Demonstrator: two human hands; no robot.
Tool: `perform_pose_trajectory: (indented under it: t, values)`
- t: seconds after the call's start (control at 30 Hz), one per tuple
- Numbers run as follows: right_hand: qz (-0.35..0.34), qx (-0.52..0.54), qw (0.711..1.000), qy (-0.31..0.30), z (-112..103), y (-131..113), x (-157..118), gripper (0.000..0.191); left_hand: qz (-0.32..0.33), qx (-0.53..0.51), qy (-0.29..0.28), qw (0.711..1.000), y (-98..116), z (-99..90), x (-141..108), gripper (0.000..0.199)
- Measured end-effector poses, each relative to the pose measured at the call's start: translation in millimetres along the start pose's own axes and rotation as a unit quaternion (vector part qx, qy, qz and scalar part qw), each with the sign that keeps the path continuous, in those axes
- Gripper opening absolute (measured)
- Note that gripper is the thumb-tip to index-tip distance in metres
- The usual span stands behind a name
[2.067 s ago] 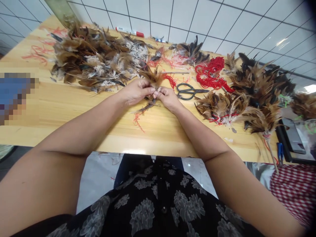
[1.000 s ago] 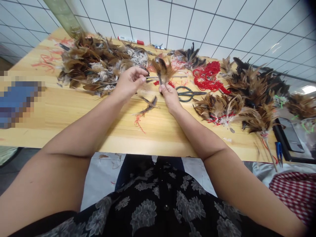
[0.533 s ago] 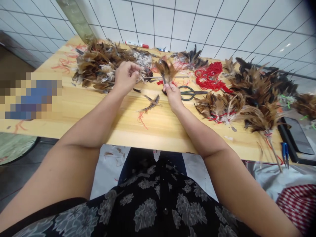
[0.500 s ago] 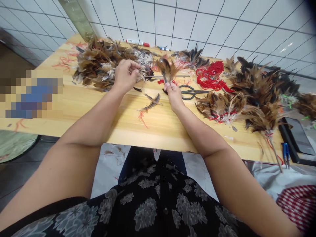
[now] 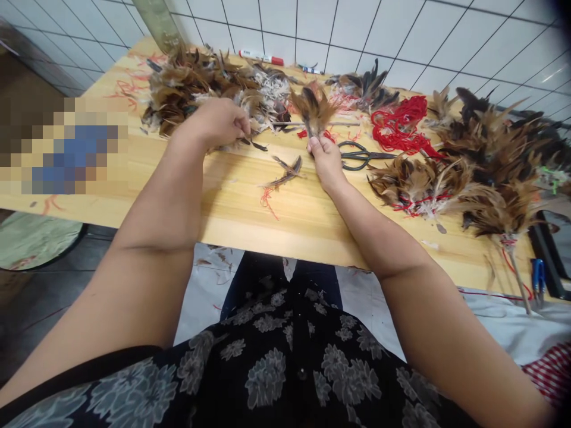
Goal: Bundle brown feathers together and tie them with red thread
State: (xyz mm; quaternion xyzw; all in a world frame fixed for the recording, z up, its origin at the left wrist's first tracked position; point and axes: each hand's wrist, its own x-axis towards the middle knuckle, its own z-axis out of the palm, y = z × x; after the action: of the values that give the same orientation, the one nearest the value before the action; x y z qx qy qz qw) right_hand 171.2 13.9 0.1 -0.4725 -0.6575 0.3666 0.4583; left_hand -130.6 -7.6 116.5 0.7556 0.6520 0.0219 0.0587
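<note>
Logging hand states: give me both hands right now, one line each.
Left hand: curled beside the large feather pile; whether it grips anything cannot be told.
Right hand: closed, holding a small feather bunch.

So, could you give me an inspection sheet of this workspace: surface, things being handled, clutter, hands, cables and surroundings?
Surface: light wooden table, strewn with loose feathers and red thread scraps.
Things: small feather bunch in the right hand; large feather pile by the left hand; scissors beside the right hand; red string heaped beyond them.
Clutter: red-capped marker near the wall; blue-handled tool at the right end.
Hands: right pinches the bunch at its base; left is bent at the pile's near edge, its grip unclear.
Cables: nothing seen.
Surroundings: white tiled wall behind; floor below with feather bits; checked cloth at right.
</note>
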Motion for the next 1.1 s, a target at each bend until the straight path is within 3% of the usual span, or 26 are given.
perform_pose_trajectory:
  t: [0.17, 0.37, 0.6, 0.77, 0.93, 1.03, 1.1]
  values:
    - [-0.025, -0.005, 1.000, -0.001, -0.9, 16.7, 4.5, 0.056, -0.021, -0.008, 0.048, 0.999, -11.3, 9.5, 11.7, 0.034]
    - [-0.029, 0.021, 0.999, -0.006, -1.2, 20.8, 2.4, 0.070, 0.016, -0.117, 0.064, 0.991, -19.3, 29.7, 29.0, 0.050]
    - [-0.002, 0.049, 0.999, 0.001, -2.3, 11.3, -3.1, 0.073, -0.042, -0.160, 0.007, 0.986, -23.0, 34.0, 30.4, 0.049]
    - [0.006, 0.062, 0.998, 0.003, -2.3, 10.4, -2.8, 0.070, 0.004, -0.178, 0.080, 0.981, -12.0, 33.3, 26.3, 0.054]
    - [0.012, 0.071, 0.997, 0.010, 0.4, 12.0, -3.2, 0.069, -0.035, -0.248, 0.175, 0.952, -10.5, 30.9, 22.5, 0.050]
    - [0.004, 0.071, 0.997, 0.012, 1.0, 13.5, -3.8, 0.076, -0.051, -0.366, 0.211, 0.905, -10.7, 38.2, 28.5, 0.047]
    - [-0.001, 0.067, 0.998, 0.010, 0.7, 14.3, -4.1, 0.078, -0.032, -0.450, 0.210, 0.867, -8.6, 49.2, 37.1, 0.062]
